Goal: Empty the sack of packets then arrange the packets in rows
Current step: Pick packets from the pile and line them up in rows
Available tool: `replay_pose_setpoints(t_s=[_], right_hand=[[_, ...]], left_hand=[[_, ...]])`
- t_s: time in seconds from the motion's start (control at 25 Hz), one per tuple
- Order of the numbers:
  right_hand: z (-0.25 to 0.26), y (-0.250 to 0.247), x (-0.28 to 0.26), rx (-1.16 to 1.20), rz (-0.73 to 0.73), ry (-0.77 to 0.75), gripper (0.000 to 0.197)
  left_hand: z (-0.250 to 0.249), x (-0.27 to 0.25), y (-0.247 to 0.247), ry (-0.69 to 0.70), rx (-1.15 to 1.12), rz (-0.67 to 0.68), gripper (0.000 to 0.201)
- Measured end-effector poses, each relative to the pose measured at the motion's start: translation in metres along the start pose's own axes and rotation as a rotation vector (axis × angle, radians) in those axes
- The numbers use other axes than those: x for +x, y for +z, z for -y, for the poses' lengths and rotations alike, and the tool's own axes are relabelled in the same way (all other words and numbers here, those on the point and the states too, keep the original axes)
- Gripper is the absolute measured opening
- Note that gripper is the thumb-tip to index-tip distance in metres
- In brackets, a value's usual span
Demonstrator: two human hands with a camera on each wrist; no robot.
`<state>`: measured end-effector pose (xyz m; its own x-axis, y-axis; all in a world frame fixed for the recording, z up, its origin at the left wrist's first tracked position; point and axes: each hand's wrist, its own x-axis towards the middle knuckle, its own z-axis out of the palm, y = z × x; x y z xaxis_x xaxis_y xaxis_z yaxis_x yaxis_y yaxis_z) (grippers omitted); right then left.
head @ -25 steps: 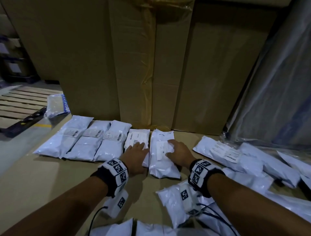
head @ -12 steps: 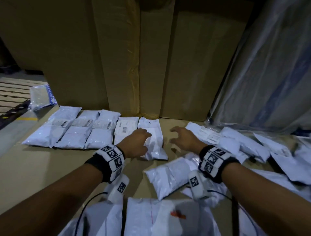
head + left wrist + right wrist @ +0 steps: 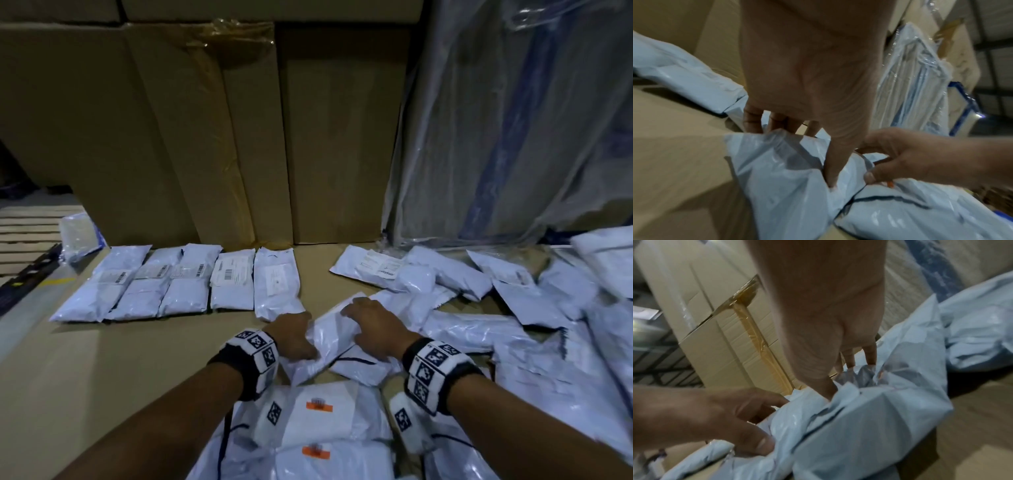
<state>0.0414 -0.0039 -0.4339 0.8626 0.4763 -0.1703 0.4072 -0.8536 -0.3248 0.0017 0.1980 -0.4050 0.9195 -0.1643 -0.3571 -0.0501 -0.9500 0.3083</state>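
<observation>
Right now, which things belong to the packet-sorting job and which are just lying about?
Job: left hand and right hand gripping a packet; row of five packets; loose pile.
Lying about: cardboard boxes; plastic-wrapped stack; wooden pallet.

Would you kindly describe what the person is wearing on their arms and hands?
Both forearms are bare, with no sleeves or gloves. The left hand and right hand each follow a black wristband carrying white blocks printed with black square markers. A thin dark cable trails from the left band.
</observation>
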Motion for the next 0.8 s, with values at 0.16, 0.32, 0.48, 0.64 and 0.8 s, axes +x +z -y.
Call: replay_pose_setpoints(t_s=[0.16,0.32,0.48,0.64,0.8], right_hand=[[-0.003,-0.022,-0.015,0.262,-0.321,0.07,0.057],[0.009,-0.054,-0.02,0.719,-0.418,0.132,0.023],[0.036,-0.067,-0.001,1.43,-0.152,0.238,0.023],[0.028,-0.06,0.024,1.359,-0.32,0.263,0.024],[0.013,-0.056,0.035,1.583,-0.334,0.238,0.023]], left_hand=[[-0.006,0.003,-0.017,-0.096,-0.262,-0.173,0.053],[-0.028,-0.006,-0.029,-0.116,-0.399,-0.496,0.046],[-0.063,-0.009,-0.022,-0.053,-0.086,-0.624,0.043],[-0.076,-0.011,-0.01,0.167,-0.206,-0.547,0.045],[-0.059,-0.005,-0.022,0.086,-0.504,-0.76,0.02]])
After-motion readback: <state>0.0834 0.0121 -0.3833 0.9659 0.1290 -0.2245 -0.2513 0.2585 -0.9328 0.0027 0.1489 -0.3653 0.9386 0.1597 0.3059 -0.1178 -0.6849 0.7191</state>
